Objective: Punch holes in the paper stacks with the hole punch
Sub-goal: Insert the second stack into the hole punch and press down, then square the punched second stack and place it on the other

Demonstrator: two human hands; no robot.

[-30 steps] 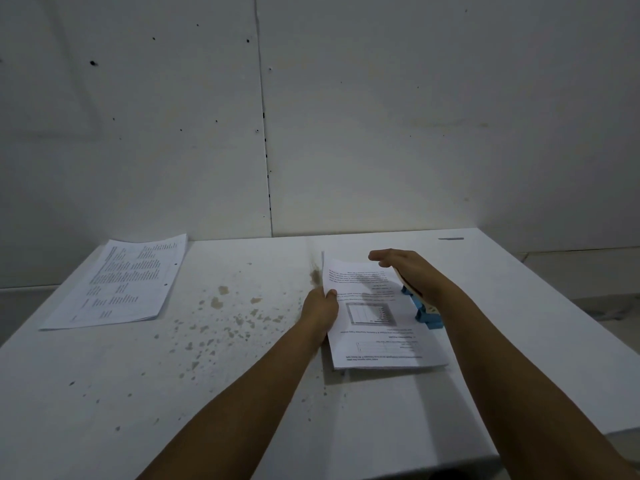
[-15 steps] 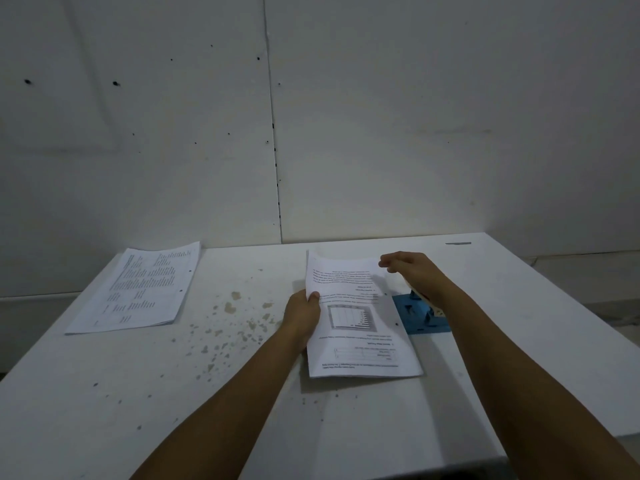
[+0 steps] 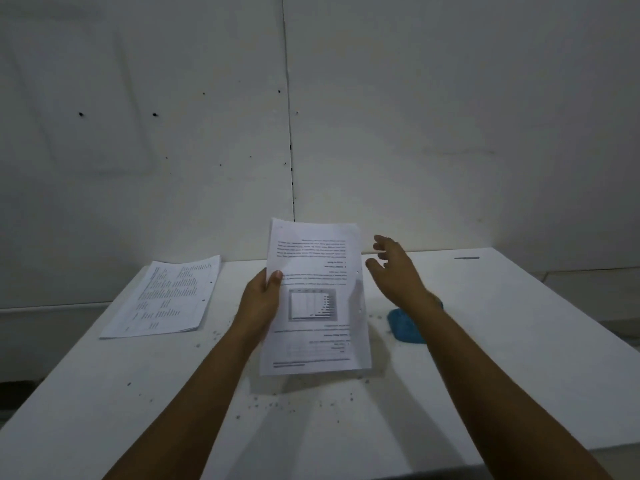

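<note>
Left hand (image 3: 261, 299) pinches the paper stack (image 3: 313, 296) at its 9 o'clock edge, lifted off the table (image 3: 519, 323); print's too blurry to read. Right hand (image 3: 393, 268) hovers loose, fingers spread. Blue hole punch (image 3: 405, 325) sits at 3 o'clock.

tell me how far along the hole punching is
Done: the flat white paper stack at the table's left shows holes. In hand: the left hand lifts a printed stack, holes visible on its right edge; right hand open above the blue hole punch. No unpunched stacks visible.
</note>
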